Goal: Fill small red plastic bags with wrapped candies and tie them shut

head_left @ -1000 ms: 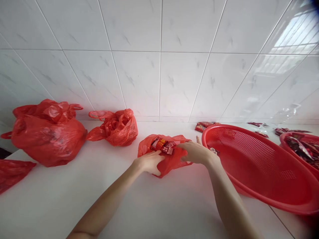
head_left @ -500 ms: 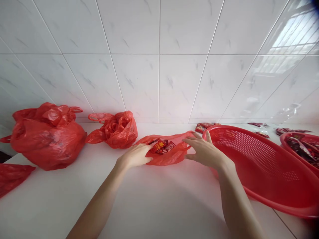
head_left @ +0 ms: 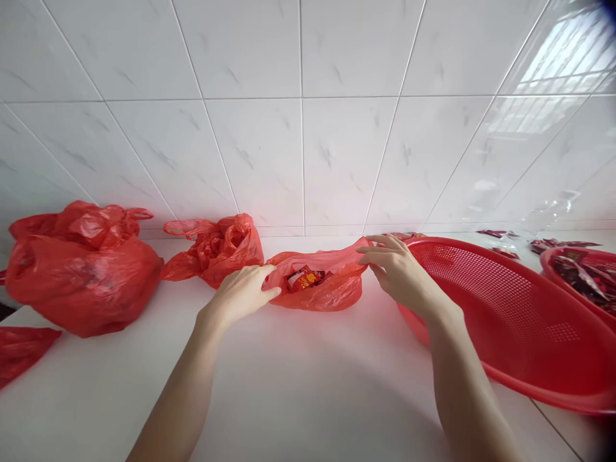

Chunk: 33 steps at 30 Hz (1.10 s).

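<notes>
A red plastic bag (head_left: 332,298) lies with its mouth open on the white table, and several small red snack packets (head_left: 305,279) show inside it. My left hand (head_left: 238,292) is at the left end of the bag, thumb and fingers apart, its fingertips touching the plastic. At the bag's raised right corner, my right hand (head_left: 404,269) has its fingers closed on the edge of the plastic. The thumb of my right hand is partly hidden.
A large red perforated basket (head_left: 510,346) stands close to my right forearm. Beyond it is a second red basket (head_left: 546,256) of dark red packets. Filled red bags (head_left: 91,282) and a smaller knotted bag (head_left: 226,250) sit at left. The tiled wall (head_left: 255,160) rises behind.
My left hand has moved left, away from the packets to the bag's end. My right hand has risen slightly and its fingers have closed on the bag's corner, which now stands higher.
</notes>
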Motion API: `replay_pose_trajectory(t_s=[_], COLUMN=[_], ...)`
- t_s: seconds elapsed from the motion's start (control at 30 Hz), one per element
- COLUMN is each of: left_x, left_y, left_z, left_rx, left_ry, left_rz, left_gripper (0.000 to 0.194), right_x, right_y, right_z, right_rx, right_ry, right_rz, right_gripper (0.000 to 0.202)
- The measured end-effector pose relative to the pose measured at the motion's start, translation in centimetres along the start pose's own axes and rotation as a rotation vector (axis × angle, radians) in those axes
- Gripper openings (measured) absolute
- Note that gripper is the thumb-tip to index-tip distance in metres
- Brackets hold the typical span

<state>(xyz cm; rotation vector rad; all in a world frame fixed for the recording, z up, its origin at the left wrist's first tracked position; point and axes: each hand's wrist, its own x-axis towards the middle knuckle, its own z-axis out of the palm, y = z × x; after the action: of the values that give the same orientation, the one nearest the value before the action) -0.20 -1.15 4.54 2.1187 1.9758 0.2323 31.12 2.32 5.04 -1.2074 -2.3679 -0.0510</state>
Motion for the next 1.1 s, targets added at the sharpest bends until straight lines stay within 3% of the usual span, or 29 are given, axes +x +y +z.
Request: replay_pose_trajectory(t_s=[0.17, 0.3, 0.43, 0.63, 0.77, 0.9, 1.1], left_x=[0.6, 1.2, 1.7, 2.5, 3.0, 3.6, 5.0], left_y=[0.1, -0.1, -0.1, 0.5, 1.0, 1.6, 2.1], left_z=[0.0, 1.0, 1.8, 3.2, 4.6, 6.1, 8.5], left_rx=[-0.015, -0.024, -0.036, -0.063, -0.095, -0.069, -0.033], left_ry=[0.052, 0.107, 0.058, 0.068, 0.119, 0.131, 0.064], left_rz=[-0.011, -0.007, 0.024, 0.072, 0.183, 0.227, 0.192], left_gripper=[0.046, 0.045, 0.045, 0.044, 0.043, 0.052, 0.042], right_x=[0.0, -0.4, -0.7, -0.8, -0.8, -0.4, 0.6], right_y=[0.1, -0.2, -0.3, -1.2, -2.0, -2.7, -3.2], right_z=[-0.4, -1.0, -1.0, -0.9, -1.0, -0.2, 2.6], right_rx=[0.114, 0.164, 0.149, 0.136, 0.140, 0.148, 0.116], right_ry=[0.072, -0.130, -0.327, -0.389, -0.403, -0.418, -0.508], right_rz=[-0.004, 0.059, 0.097, 0.119, 0.103, 0.047, 0.015], right_gripper=[0.027, 0.025, 0.025, 0.024, 0.029, 0.037, 0.040])
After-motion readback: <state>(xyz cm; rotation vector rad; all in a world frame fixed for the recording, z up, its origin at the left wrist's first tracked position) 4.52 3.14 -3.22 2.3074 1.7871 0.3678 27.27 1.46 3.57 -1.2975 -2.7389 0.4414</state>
